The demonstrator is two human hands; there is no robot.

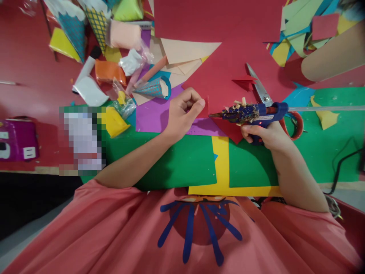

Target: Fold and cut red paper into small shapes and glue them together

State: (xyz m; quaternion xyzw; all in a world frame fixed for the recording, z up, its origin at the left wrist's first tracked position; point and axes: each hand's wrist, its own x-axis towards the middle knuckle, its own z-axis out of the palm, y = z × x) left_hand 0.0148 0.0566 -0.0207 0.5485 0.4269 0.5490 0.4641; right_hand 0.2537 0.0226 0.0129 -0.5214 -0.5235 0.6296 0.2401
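Note:
My left hand [185,112] pinches a small red paper piece [204,109] between thumb and fingers, above purple paper. My right hand [264,135] is wrapped round the handle of a blue glue gun [256,114]. The gun lies level, its nozzle pointing left and reaching the right edge of the red piece. Bits of debris cling to its front, and a clear glue stick [325,109] sticks out at the back. Scissors [261,89] with red handles lie behind the gun, beside a folded red paper shape [245,81].
A small blue paper cone [154,88], clay packets [110,72] and larger cones [72,28] lie at the left and back left. Green sheets [171,160] cover the near edge. A tan cylinder [333,55] and paper scraps [302,23] are at the back right.

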